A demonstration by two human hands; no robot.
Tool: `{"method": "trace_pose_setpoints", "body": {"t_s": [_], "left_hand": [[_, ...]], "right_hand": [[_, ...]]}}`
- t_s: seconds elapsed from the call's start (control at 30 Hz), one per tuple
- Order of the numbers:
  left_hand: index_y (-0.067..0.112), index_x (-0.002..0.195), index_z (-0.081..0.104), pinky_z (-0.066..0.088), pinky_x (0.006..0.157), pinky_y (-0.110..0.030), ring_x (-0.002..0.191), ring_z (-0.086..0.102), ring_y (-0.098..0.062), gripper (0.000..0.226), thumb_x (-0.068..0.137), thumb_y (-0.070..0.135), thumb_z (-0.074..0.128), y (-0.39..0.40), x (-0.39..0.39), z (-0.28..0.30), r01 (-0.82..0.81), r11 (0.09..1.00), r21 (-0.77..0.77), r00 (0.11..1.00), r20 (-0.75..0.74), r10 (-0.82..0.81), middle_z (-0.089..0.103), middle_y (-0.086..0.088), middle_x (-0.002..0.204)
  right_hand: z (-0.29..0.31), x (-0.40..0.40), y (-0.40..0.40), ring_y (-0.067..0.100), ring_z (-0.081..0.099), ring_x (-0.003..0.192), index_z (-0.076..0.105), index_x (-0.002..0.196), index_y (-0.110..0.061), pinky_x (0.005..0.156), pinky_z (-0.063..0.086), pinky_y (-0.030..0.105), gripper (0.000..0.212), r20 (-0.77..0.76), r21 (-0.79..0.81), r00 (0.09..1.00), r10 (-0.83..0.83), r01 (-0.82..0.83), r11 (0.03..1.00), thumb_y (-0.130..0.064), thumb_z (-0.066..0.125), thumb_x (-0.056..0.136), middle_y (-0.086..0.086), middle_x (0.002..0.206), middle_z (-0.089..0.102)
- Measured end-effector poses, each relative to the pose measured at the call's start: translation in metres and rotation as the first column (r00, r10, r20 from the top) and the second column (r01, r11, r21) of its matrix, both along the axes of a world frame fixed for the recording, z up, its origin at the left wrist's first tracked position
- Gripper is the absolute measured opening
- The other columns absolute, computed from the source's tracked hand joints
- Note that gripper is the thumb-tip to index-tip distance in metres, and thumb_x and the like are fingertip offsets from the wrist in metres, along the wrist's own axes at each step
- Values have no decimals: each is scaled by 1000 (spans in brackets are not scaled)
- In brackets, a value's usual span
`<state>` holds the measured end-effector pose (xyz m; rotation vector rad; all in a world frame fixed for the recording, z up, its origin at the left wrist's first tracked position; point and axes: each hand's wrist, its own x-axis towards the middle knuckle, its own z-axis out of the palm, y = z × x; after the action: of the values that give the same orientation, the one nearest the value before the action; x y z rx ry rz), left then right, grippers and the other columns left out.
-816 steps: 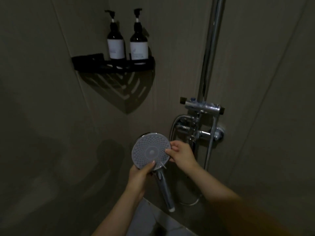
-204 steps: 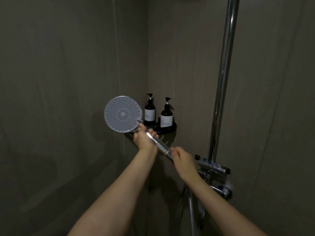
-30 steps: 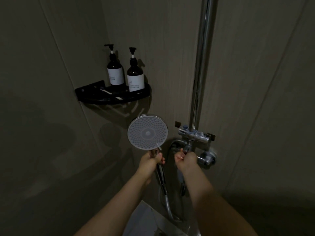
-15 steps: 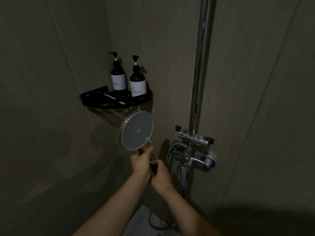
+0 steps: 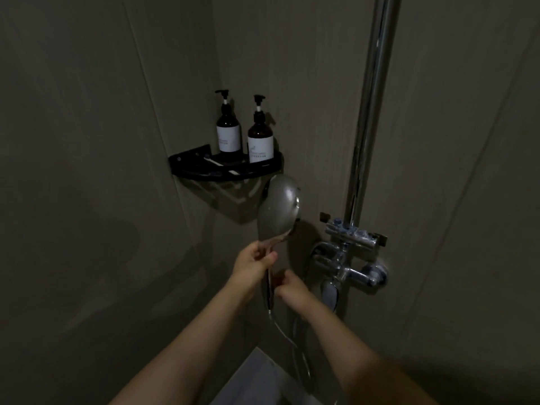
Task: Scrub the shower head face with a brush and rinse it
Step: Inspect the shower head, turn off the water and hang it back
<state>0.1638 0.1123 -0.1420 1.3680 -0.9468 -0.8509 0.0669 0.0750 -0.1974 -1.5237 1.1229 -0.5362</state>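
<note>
Handheld shower head [image 5: 277,207], raised below the corner shelf [image 5: 187,168], its domed back to the camera, face turned toward the wall, presumably for rinsing. Left hand [image 5: 252,263] curls round the handle neck; right hand [image 5: 287,289] touches the lower handle, grip not discernible in the dim light
</note>
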Motion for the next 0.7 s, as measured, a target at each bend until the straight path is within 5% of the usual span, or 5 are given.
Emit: {"method": "trace_pose_setpoints", "body": {"t_s": [0.07, 0.2, 0.3, 0.4, 0.7], "left_hand": [[15, 79, 57, 45, 76, -27, 78, 55, -17, 22, 87, -5, 54, 2, 4, -2, -87, 995, -40, 990, -116, 82, 60, -6, 80], [13, 78, 57, 45, 90, -39, 81, 54, -22, 22, 90, -4, 51, 2, 26, -3, -219, 974, -50, 950, -240, 201, 58, -7, 79], [12, 78, 56, 41, 97, -50, 92, 52, -28, 17, 90, -1, 52, 8, 40, -8, -182, 983, -10, 960, -220, 175, 58, -10, 82], [13, 77, 55, 44, 87, -42, 89, 53, -25, 17, 87, 0, 57, 13, 42, -10, -199, 980, 9, 975, -97, 199, 58, -9, 81], [15, 74, 56, 44, 83, -37, 87, 55, -23, 17, 86, 4, 61, 34, 60, -22, -310, 947, 86, 951, 18, 310, 59, -13, 87]], "right_hand": [[-7, -11, -5, 13, 49, 70, 56, 85, -7, 53, 36, 9, 16, -41, -33, 991, -131, 130, 991, 6, 48, 83, -4, 70, 48], [-22, -41, -15, 28, 58, 102, 61, 108, 0, 81, 45, 25, 24, -224, -16, 943, -246, 249, 968, -7, 47, 90, 15, 101, 62], [-33, -63, -18, 32, 58, 112, 60, 115, 2, 88, 48, 30, 34, -328, -15, 867, -375, 392, 920, -19, 46, 92, 21, 120, 62], [-42, -72, -20, 35, 58, 113, 61, 112, 7, 86, 47, 32, 45, -348, -6, 805, -481, 511, 859, -32, 54, 91, 25, 120, 61], [-61, -74, -25, 40, 53, 119, 49, 121, 12, 94, 43, 39, 44, -309, -17, 797, -519, 541, 841, -12, 61, 87, 28, 126, 55]]}}
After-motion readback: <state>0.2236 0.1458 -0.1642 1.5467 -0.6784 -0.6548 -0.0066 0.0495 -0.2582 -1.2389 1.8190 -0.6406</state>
